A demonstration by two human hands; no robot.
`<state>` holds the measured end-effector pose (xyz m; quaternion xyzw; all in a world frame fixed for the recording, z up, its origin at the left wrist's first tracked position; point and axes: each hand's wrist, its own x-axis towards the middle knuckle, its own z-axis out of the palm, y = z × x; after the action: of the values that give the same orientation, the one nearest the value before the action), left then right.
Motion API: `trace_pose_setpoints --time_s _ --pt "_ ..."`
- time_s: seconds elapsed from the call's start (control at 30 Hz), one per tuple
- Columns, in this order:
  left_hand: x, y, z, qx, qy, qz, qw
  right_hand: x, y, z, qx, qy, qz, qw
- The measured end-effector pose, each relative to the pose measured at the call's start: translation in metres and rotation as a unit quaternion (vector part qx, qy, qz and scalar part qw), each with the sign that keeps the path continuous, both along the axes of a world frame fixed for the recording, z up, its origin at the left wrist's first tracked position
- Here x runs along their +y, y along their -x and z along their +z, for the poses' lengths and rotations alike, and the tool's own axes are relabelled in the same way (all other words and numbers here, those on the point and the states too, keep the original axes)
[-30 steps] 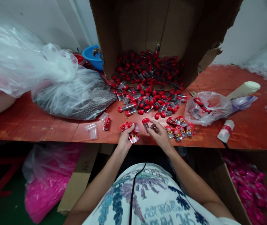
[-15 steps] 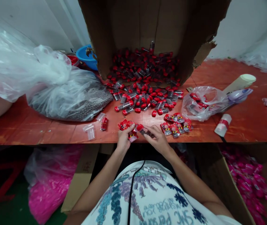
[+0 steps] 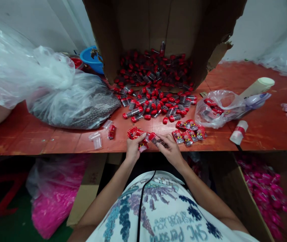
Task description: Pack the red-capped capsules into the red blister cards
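Observation:
My left hand [image 3: 133, 147] is closed on red printed wrappers [image 3: 142, 146] at the table's front edge. Facing it, my right hand [image 3: 171, 150] grips a small clear capsule bottle [image 3: 158, 140] with a red cap and dark contents. The bottle lies tilted, its capped end toward the left fingers. More red printed wrappers [image 3: 132, 132] lie just beyond my left hand. To the right of my right hand rests a group of red printed packets [image 3: 189, 133]. Behind both hands spreads a pile of red-capped capsule bottles [image 3: 156, 104].
A torn cardboard box [image 3: 201, 43] stands on its side, the pile spilling from it. At left sit a plastic bag of dark beads [image 3: 78, 101], clear caps [image 3: 96, 140] and a red roll [image 3: 111, 131]. A clear bag [image 3: 209, 116] and white roll [image 3: 238, 133] lie right.
The view has shifted very slightly. Both hands stay almost in place, and the right fingers have moved a little along the capsule bottle.

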<state>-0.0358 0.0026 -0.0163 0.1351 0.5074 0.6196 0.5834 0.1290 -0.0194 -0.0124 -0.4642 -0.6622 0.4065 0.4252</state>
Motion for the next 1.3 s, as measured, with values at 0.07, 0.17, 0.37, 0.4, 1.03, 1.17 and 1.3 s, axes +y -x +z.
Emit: trace_pose_setpoints --time_s 0.07,0.17,0.37,0.4,1.03,1.17,1.3 --pt "0.000 0.000 0.001 0.005 0.011 0.002 1.000 -0.002 0.000 0.000 -0.001 0.001 0.012 1.000" --pt "-0.001 -0.001 0.002 0.008 0.003 0.005 1.000 -0.004 0.000 -0.002 -0.001 -0.016 -0.003 1.000" --pt "-0.003 -0.003 0.003 0.010 -0.013 -0.001 1.000 -0.012 0.000 -0.004 -0.005 -0.048 -0.038 0.998" --pt "-0.003 -0.003 0.003 0.011 -0.011 0.002 1.000 -0.013 0.001 -0.004 -0.004 -0.052 -0.033 0.998" --pt "-0.008 -0.007 0.011 0.023 0.001 -0.040 0.999 0.002 -0.017 -0.008 0.080 0.071 0.079 0.991" --pt "-0.009 -0.007 0.011 0.040 -0.022 -0.056 0.997 0.003 -0.020 -0.005 0.058 0.047 0.085 0.994" --pt "-0.009 -0.008 0.012 0.043 -0.048 -0.101 0.993 0.003 -0.020 -0.008 0.075 0.061 0.076 0.992"
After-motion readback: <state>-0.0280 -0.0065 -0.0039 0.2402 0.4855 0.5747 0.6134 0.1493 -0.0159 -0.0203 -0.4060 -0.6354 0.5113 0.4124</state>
